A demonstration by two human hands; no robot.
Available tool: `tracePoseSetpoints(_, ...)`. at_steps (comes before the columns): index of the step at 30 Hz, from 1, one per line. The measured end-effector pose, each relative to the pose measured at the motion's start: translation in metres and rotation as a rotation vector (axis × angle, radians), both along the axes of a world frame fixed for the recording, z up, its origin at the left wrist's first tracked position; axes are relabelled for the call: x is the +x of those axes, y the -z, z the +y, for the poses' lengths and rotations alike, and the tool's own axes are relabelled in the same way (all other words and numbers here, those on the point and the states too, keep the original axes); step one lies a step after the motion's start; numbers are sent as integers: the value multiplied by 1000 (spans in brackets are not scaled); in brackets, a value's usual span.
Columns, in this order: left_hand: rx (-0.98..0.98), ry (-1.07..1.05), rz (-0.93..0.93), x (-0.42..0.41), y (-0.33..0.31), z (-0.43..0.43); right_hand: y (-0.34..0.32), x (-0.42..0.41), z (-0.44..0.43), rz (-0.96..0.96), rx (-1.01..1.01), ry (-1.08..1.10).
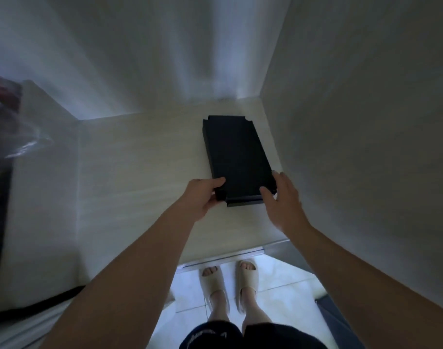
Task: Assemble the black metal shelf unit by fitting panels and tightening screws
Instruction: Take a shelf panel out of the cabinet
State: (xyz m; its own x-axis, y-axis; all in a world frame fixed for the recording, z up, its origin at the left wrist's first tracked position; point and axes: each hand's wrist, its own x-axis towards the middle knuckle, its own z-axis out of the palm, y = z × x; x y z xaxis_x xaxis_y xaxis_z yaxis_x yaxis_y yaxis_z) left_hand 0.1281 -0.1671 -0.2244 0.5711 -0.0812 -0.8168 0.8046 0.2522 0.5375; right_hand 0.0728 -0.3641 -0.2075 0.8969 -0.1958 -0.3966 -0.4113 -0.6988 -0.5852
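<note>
Black panel held at its near corners, close to the counter edge

Nearest, at 6 o'clock, bare toes in open slippers (213, 280) stand right under the lip of the counter (139, 172). If the black metal panel (238, 154) slid back off it, they would likely take the hit. The left hand (205, 195) grips the panel's 7 o'clock corner, thumb on top and fingers curled under. The right hand (281, 197) is spread at the 5 o'clock corner, fingers straight along the side and thumb touching, with no firm hold, so a lift now could tip the panel rightward. The panel lies flat on the counter, angled toward 11 o'clock. The side wall (354, 122) at 3 o'clock is near, and a swing could knock or scrape it.
</note>
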Motion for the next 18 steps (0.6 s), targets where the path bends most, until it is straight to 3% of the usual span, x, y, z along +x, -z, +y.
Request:
tracePoseSetpoints(6, -62, -7, 24, -69, -20, 45, -25, -41, -1, 79, 254, 276)
tracePoseSetpoints(11, -118, -8, 6, -123, -40, 55, -46, -73, 2, 298, 568, 345)
tracePoseSetpoints(18, -124, -9, -26, -211, -67, 51, -61, -153, -7, 213, 727, 337)
